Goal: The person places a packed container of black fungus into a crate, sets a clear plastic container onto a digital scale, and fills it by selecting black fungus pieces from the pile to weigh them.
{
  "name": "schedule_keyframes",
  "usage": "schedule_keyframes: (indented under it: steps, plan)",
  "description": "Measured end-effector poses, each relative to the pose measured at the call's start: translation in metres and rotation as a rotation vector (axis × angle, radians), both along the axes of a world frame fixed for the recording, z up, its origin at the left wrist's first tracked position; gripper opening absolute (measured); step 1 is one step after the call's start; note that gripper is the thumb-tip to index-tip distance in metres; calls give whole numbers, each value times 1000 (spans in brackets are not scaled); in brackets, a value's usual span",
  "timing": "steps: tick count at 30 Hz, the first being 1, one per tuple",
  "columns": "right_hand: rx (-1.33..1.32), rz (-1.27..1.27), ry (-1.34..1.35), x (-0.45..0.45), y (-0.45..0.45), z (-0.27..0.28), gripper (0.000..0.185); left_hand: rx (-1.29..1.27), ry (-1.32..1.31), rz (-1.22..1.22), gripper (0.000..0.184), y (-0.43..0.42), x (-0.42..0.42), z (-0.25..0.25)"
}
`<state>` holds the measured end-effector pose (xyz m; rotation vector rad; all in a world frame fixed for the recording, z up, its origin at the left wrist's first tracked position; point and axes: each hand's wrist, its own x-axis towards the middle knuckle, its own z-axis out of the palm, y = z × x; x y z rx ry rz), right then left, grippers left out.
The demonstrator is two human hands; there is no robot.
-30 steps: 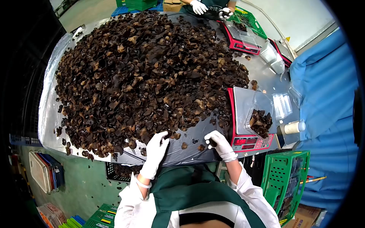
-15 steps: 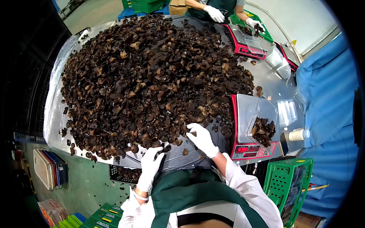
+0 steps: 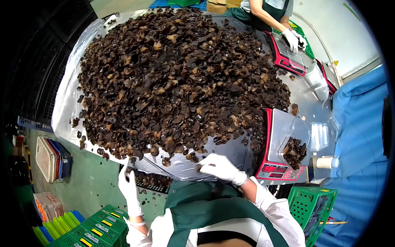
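Observation:
A large heap of dark brown wood ear mushrooms (image 3: 177, 86) covers most of the table. My left hand (image 3: 128, 189), in a white glove, is beyond the table's near edge, beside a black crate (image 3: 158, 181) lower down. Its fingers close on a small dark piece that looks like wood ear. Over the near edge, my gloved right hand (image 3: 222, 168) pinches another dark piece at its fingertips. To its right, a clear plastic tray of wood ear (image 3: 294, 153) rests on a red scale (image 3: 284, 171), touched by neither hand.
Across the table a person's gloved hands (image 3: 294, 40) work over a second red scale (image 3: 290, 64). Empty clear trays (image 3: 319, 137) and a white cylindrical container (image 3: 327, 162) stand at the right. Green crates (image 3: 310, 206) flank me, and a blue curtain (image 3: 358, 136) hangs at the right.
My left hand has moved left and down, off the table edge. My right hand has drawn back from the heap. The co-worker's hands have come together over the far scale. The view has shifted.

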<state>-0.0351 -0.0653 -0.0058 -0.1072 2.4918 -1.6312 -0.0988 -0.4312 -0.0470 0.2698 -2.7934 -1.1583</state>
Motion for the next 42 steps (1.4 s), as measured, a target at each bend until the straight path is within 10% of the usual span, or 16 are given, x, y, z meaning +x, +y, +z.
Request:
schedule_keyframes:
  steps: [3, 6, 10, 19, 25, 27, 33, 37, 42]
  plan:
    - [138, 136, -30, -32, -35, 12, 32, -41, 279, -268, 28, 40, -27, 9]
    - [338, -29, 482, -88, -51, -19, 51, -111, 207, -431, 42, 98, -41, 30]
    - [648, 74, 312, -106, -59, -37, 60, -364, 141, -598, 67, 136, -48, -18]
    - [772, 46, 232, -18, 9, -40, 45, -103, 269, -986, 22, 161, -1, -25]
    - [243, -227, 245, 3, 48, -32, 34, 76, 226, -978, 28, 149, 4, -14]
    - [-234, -386, -464, 11, 60, -26, 32, 219, 99, -824, 28, 142, 4, -11]
    - [-1116, -403, -268, 38, 67, -39, 52, 725, -302, -504, 32, 128, -6, -26]
    - [-1462, -361, -165, 37, 67, -55, 64, 401, -48, -634, 20, 146, -19, -18]
    - [-1533, -502, -281, 18, 67, -56, 31, 209, 11, -819, 21, 182, -30, -19]
